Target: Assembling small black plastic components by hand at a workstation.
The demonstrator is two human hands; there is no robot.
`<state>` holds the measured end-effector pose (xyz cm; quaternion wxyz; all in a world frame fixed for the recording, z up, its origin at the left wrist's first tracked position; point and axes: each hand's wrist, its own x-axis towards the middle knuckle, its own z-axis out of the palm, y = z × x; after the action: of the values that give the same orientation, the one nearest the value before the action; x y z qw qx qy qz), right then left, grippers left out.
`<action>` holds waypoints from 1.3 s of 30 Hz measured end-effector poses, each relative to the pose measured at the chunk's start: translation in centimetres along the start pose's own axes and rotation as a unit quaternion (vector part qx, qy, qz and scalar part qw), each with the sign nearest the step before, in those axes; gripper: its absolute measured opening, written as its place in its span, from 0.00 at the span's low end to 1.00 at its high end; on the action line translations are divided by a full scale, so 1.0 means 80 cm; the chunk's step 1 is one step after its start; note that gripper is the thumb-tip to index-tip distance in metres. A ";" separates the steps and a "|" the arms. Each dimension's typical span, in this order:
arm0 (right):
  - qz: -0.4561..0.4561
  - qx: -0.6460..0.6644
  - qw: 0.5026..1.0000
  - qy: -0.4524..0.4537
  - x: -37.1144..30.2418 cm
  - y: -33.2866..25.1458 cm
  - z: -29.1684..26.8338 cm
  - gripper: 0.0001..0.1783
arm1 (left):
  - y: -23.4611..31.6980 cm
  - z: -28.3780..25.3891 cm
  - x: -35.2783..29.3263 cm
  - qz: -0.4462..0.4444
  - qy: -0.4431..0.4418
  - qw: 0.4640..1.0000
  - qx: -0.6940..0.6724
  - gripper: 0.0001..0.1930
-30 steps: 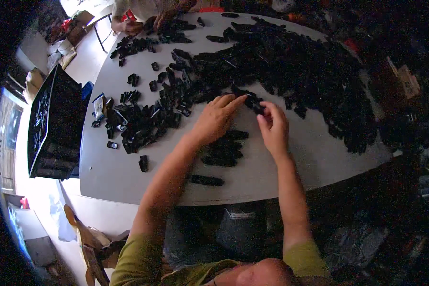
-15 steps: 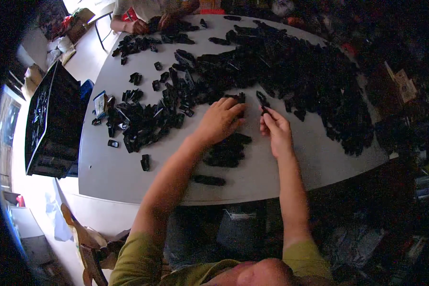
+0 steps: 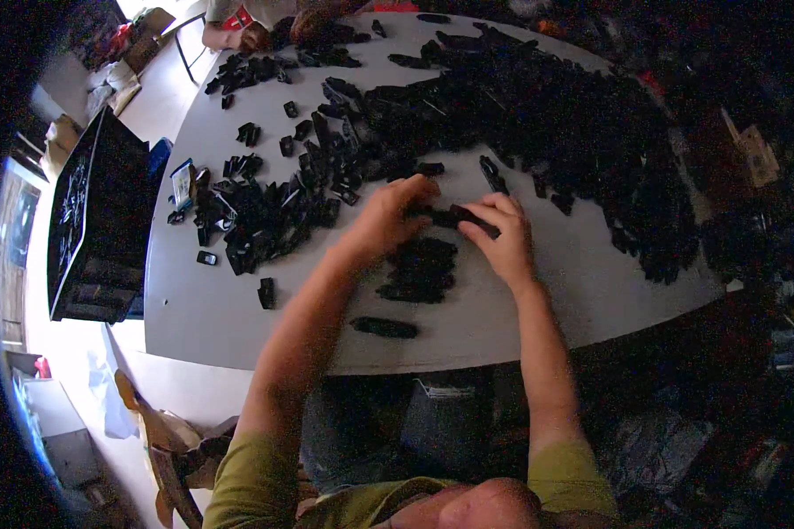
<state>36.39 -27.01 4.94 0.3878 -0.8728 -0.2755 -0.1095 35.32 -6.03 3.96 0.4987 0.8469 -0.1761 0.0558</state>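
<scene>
My left hand [image 3: 395, 213] and my right hand [image 3: 505, 238] are close together above the table, fingers closed. Between them is a dark, narrow plastic piece [image 3: 457, 216], pinched at its right end by my right fingers; my left fingers close around its other end, partly hidden. Just below it lies a small stack of similar long black pieces [image 3: 417, 271]. One long black piece [image 3: 385, 328] rests apart, nearer the table's front edge. Beyond my right hand lies another slim black piece [image 3: 492, 175].
A large heap of black plastic parts [image 3: 538, 115] covers the table's far right. Smaller black parts [image 3: 273, 216] are scattered on the left of the pale table [image 3: 203, 322]. A black crate [image 3: 106, 220] stands beside the table at left. Another person's hand [image 3: 254, 37] is at the far edge.
My right hand has moved left and slightly down, toward my left hand, and both now meet at one black piece. The view has shifted slightly.
</scene>
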 end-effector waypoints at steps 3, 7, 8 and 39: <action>0.006 -0.010 1.000 -0.019 0.000 0.002 0.002 0.15 | 0.008 -0.003 0.000 -0.021 -0.006 0.999 -0.043 0.20; -0.013 -0.068 0.998 -0.011 -0.001 0.004 0.012 0.15 | 0.014 -0.003 0.002 -0.009 -0.030 0.995 -0.095 0.19; -0.031 -0.078 0.996 -0.016 0.002 0.002 0.019 0.15 | 0.011 -0.001 0.002 -0.007 -0.030 0.995 -0.096 0.19; 0.048 -0.113 0.965 0.232 0.007 0.025 -0.017 0.08 | -0.002 -0.005 -0.002 0.073 0.109 0.961 0.243 0.11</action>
<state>38.00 -28.93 4.86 0.3450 -0.8739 -0.1216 -0.3200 35.26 -5.56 3.97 0.2881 0.9164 -0.1632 0.2247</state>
